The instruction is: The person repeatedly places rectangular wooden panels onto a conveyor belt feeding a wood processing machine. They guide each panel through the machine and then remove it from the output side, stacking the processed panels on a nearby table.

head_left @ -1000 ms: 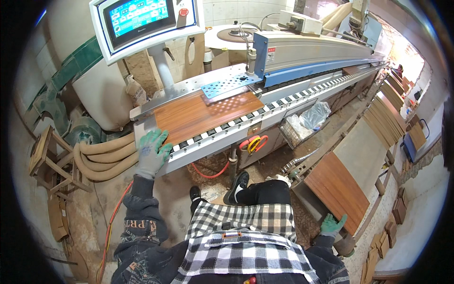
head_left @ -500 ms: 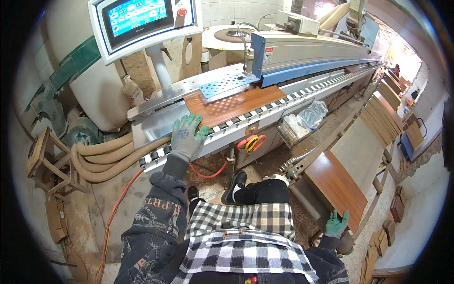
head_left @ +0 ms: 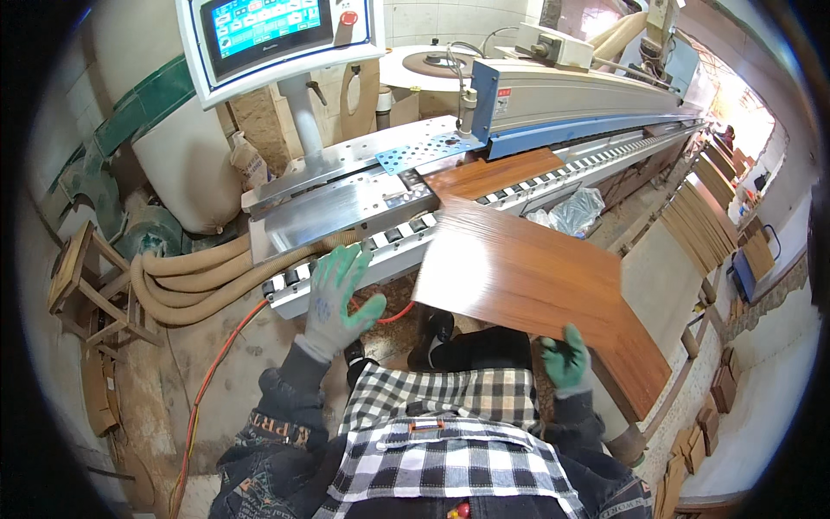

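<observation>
A brown wood-grain panel (head_left: 527, 259) hangs in front of me, its left corner close to the machine's roller edge. My right hand (head_left: 568, 365) grips its near edge, thumb along the rim; the fingers beneath are partly hidden. To the left, my left hand (head_left: 335, 304) is open with fingers spread, holding nothing, just before the black-and-white roller track (head_left: 393, 235). Another wood-grain panel (head_left: 506, 175) lies in the long edge-banding machine (head_left: 596, 104), partly under the blue perforated plate (head_left: 428, 153). A further brown panel (head_left: 641, 363) rests on the stack at my right. Both hands wear grey-green gloves.
A touch screen panel (head_left: 268, 30) stands on a post at the upper left. Thick tan hoses (head_left: 203, 294) and a red cable (head_left: 207, 372) run along the left floor. A wooden stool (head_left: 99, 294) stands beside them. Panel stacks (head_left: 692, 216) line the right.
My right hand has brought a panel up and left from the stack. My left hand has come off the panel in the machine, which has slid further right along the track.
</observation>
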Demonstrator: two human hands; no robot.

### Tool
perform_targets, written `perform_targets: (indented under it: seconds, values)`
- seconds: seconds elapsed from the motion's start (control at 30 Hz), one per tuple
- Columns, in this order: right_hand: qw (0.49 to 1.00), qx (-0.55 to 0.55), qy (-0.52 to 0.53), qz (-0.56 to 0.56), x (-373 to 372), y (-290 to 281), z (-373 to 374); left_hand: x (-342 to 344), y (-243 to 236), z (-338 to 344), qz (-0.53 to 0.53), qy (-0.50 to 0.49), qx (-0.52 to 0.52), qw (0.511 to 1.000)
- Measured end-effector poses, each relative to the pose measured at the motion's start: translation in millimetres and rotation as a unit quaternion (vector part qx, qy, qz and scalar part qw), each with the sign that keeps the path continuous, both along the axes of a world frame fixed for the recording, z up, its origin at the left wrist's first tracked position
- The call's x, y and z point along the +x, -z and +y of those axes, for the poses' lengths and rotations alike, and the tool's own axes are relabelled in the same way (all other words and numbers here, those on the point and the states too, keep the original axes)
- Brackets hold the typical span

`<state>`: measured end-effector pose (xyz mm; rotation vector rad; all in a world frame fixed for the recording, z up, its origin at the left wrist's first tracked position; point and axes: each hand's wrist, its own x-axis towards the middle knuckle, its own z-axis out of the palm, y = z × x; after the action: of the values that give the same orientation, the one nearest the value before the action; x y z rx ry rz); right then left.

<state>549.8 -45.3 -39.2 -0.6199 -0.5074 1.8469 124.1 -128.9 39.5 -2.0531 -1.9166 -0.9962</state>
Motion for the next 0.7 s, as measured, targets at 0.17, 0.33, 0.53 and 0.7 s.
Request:
perform_targets:
  seconds: [0.17, 0.33, 0.53, 0.7]
  values:
    - [0.993, 0.014, -0.104, -0.054, -118, -43, 20, -6, 0, -38, 0.067, -0.031, -0.030, 0.997]
    - [0.967, 0.023, -0.253, -0.009, -193, -29, 52, -39, 9, -61, 0.110, -0.122, -0.036, 0.986]
    - [0.966, 0.058, -0.252, -0.001, -206, -46, 58, -68, 18, -47, 0.058, -0.165, -0.033, 0.984]
    - [0.917, 0.201, -0.029, -0.344, -108, -26, 73, -82, 20, -21, 0.072, -0.176, -0.034, 0.981]
